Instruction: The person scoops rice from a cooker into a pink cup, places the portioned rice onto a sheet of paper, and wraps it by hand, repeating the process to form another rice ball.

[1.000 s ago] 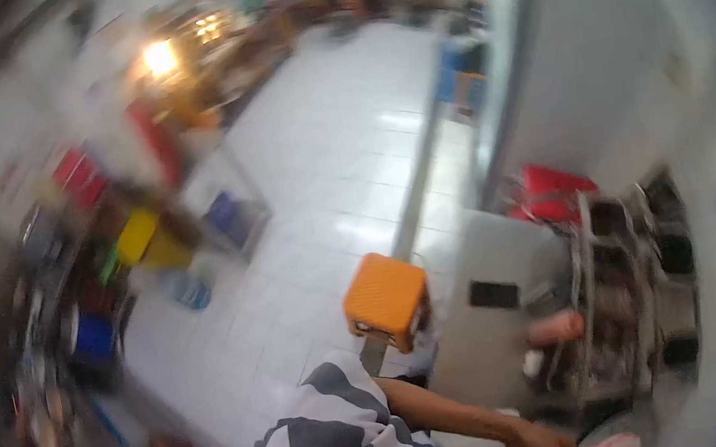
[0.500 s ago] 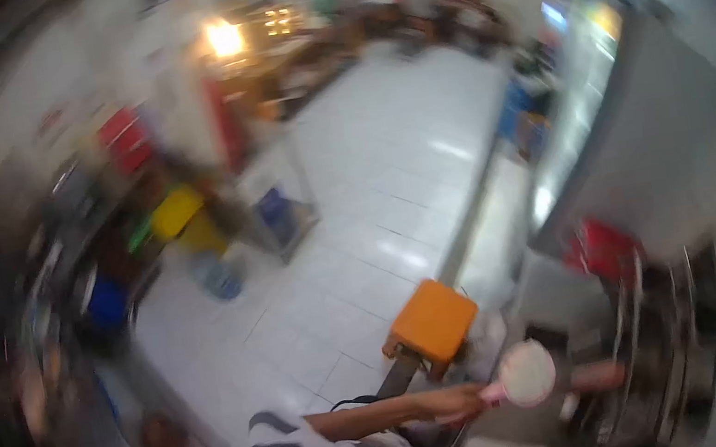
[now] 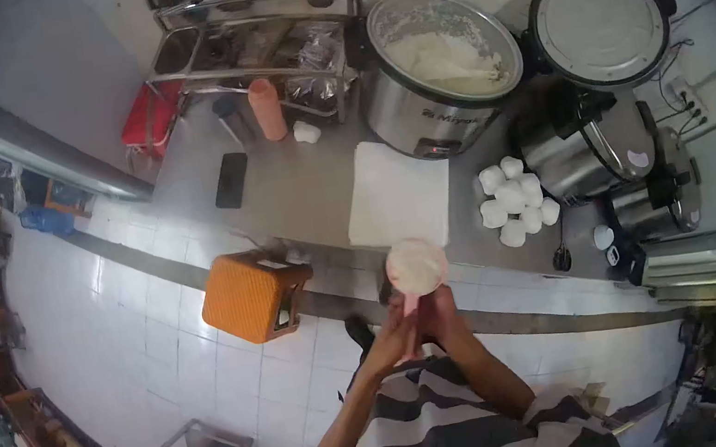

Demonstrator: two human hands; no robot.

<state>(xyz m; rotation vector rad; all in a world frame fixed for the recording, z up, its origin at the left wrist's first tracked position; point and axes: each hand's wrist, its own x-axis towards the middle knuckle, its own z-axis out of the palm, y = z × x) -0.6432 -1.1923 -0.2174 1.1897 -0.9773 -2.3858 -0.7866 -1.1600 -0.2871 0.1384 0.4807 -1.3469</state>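
We stand at a steel counter against a pale wall, with a white tiled floor running off to the left. Our left hand and right hand meet close in front of our striped shirt. Both are curled shut around the handle of a pink scoop, though the fingers are too small to tell apart. The scoop's round head sits above the hands, over the near edge of the counter, and is heaped with white rice. Just beyond it a white board lies flat on the counter. To the right of the board is a cluster of white rice balls, touching one another. Behind the board stands a big open pot partly filled with white rice, and beside it a second pot has its lid on. Two smaller steel pots stand in front of that one, near the rice balls. Further left on the counter we see a pink bottle, a dark phone lying flat, and a wire rack holding trays. An orange stool stands on the floor just left of the hands, against the counter's edge.
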